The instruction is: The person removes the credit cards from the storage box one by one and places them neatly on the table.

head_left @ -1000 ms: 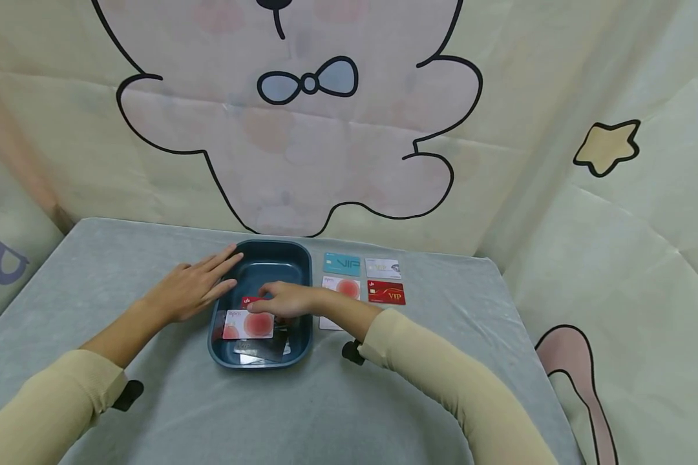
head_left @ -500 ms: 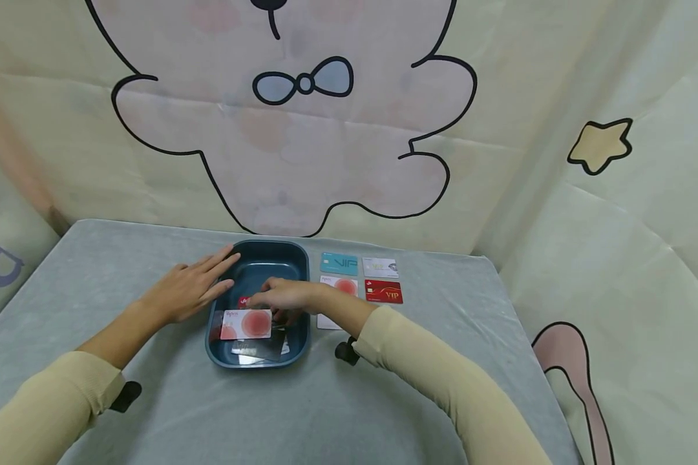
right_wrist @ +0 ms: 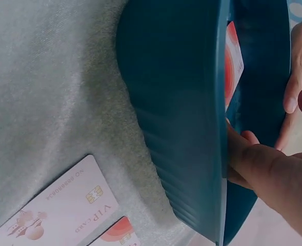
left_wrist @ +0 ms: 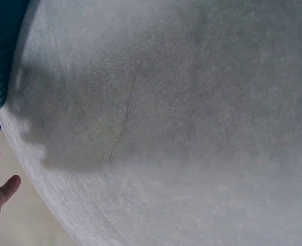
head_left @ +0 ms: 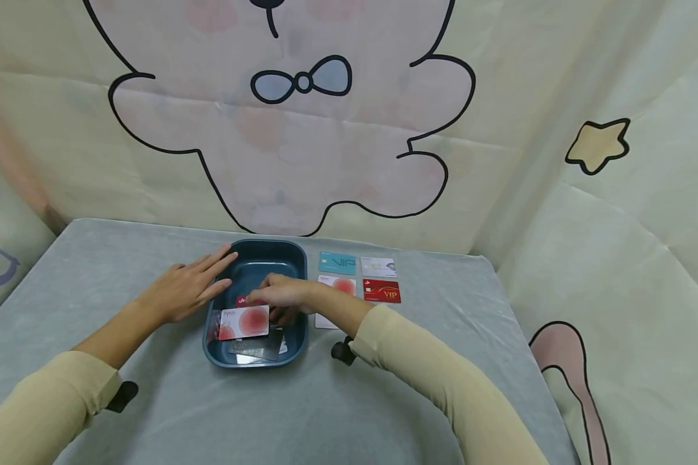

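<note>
A dark blue tray (head_left: 256, 363) holds several plastic cards. My right hand (head_left: 282, 294) reaches into it over the right side, fingers curled at a white card with pink-red circles (head_left: 244, 323). The fingers appear to pinch this card at its upper right, and its right side is tipped up; the fingertips are partly hidden. Beneath it lie a dark grey card (head_left: 256, 345) and lighter ones. Part of a red card (head_left: 242, 301) shows just behind it. My left hand (head_left: 183, 290) rests its extended fingers on the tray's left rim.
Right of the tray, cards lie in rows on the grey cloth (head_left: 238, 413): a teal VIP card (head_left: 337, 263), a silver-white card (head_left: 378, 267), a red VIP card (head_left: 382, 290), another circle-patterned card (head_left: 340, 284) and a white VIP card (right_wrist: 58, 205). A patterned curtain (head_left: 349, 161) hangs behind.
My right fingers have shifted from the top edge of the circle-patterned card toward its right side, and that side has risen slightly. The left hand stays on the rim.
</note>
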`<act>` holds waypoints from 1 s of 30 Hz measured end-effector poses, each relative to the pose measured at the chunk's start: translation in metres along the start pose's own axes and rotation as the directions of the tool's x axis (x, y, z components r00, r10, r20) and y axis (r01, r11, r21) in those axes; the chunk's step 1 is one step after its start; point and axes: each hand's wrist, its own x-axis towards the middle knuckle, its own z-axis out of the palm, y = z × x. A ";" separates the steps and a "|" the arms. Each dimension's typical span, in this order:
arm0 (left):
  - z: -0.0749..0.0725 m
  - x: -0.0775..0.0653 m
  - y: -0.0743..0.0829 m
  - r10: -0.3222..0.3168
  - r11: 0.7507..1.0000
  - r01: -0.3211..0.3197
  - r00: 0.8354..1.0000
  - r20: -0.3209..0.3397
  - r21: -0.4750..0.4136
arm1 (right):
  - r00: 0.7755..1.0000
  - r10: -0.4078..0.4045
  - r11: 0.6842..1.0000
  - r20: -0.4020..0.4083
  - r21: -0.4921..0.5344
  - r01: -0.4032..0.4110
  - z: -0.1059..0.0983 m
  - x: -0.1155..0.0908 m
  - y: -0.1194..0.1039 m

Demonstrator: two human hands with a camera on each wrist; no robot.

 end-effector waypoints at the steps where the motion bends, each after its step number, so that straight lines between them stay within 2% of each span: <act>1: 0.000 0.000 0.000 0.003 1.000 -0.003 1.000 -0.002 0.002 | 1.000 -0.007 1.000 -0.008 -0.006 0.007 0.000 0.000 0.000; 10: 0.000 -0.002 0.000 0.017 1.000 -0.017 1.000 -0.018 0.008 | 0.990 -0.085 0.988 -0.108 -0.136 0.070 0.012 0.005 -0.007; 14: 0.000 -0.002 0.001 0.024 1.000 -0.024 1.000 -0.019 0.008 | 0.989 -0.103 0.976 -0.109 -0.202 0.080 0.019 0.004 -0.014; 18: 0.001 -0.002 0.001 0.031 0.999 -0.030 0.999 -0.024 0.009 | 0.988 -0.122 0.974 -0.091 -0.201 0.102 0.021 0.003 -0.018; 24: 0.003 -0.002 0.001 0.034 0.999 -0.033 0.999 -0.025 0.010 | 0.979 -0.193 0.956 -0.068 -0.239 0.171 0.016 -0.003 -0.013; 30: 0.001 0.000 0.002 0.011 1.000 -0.011 1.000 -0.020 0.007 | 0.960 -0.268 0.927 -0.081 -0.292 0.234 0.000 -0.020 -0.006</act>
